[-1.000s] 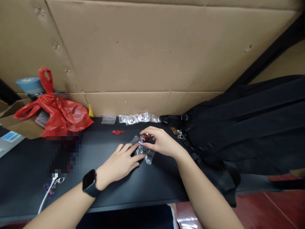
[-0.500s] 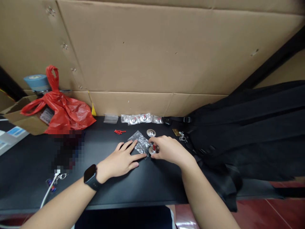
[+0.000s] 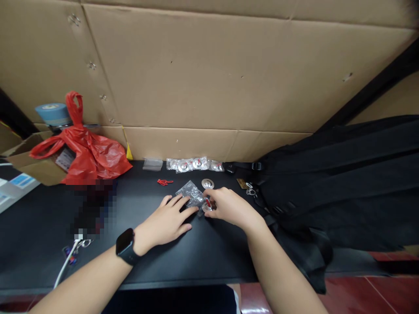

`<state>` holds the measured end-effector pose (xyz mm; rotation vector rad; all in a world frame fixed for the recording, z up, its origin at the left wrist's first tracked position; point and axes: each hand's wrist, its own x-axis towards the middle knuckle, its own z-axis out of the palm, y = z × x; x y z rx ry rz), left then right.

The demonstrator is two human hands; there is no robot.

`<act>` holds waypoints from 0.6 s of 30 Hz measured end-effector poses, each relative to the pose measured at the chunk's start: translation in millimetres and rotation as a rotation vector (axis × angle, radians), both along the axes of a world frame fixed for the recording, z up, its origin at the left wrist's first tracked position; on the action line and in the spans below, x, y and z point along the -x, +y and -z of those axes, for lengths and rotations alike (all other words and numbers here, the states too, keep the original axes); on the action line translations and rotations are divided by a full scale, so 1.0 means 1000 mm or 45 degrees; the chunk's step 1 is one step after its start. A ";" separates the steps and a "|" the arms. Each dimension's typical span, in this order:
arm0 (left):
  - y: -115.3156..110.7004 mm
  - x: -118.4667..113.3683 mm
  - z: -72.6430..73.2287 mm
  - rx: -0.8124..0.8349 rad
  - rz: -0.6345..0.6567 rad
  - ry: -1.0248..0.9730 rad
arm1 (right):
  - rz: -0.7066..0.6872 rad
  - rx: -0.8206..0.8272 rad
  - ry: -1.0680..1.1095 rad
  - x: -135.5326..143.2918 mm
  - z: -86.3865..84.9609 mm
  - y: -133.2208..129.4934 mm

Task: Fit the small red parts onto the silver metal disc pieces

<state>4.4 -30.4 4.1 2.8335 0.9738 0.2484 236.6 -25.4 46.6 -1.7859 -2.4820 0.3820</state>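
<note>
A clear plastic bag (image 3: 191,192) lies on the black table, pressed at its lower left by the spread fingers of my left hand (image 3: 166,220). At the bag's right edge, my right hand (image 3: 229,206) grips a silver metal disc (image 3: 207,206) with a bit of red on it, thumb below and fingers above. Another silver disc (image 3: 207,184) rests just behind that hand. Red cords (image 3: 165,182) lie behind my left hand. Further back, bagged discs (image 3: 197,163) form a row, with flat clear bags (image 3: 152,164) to their left.
On the left are a red plastic bag (image 3: 94,152), a cardboard box (image 3: 39,168) and a white cable (image 3: 64,268). A black backpack (image 3: 343,183) covers the right side, with keyrings (image 3: 250,190) beside it. A cardboard wall (image 3: 203,78) stands behind.
My right hand has moved the gripped disc slightly left, onto the edge of the clear bag. The fingers of my left hand have shifted slightly.
</note>
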 end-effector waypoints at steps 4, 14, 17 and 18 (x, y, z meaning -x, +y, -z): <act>-0.001 -0.001 -0.002 0.012 0.033 -0.023 | -0.048 -0.031 0.119 0.004 0.008 0.006; 0.000 0.001 -0.002 0.088 0.048 -0.065 | -0.191 -0.142 0.278 0.000 0.024 0.018; 0.001 0.001 -0.002 0.117 0.043 -0.053 | -0.130 -0.261 0.210 0.006 0.024 0.020; 0.002 0.002 -0.003 0.121 0.040 -0.046 | -0.117 -0.294 0.201 0.008 0.025 0.022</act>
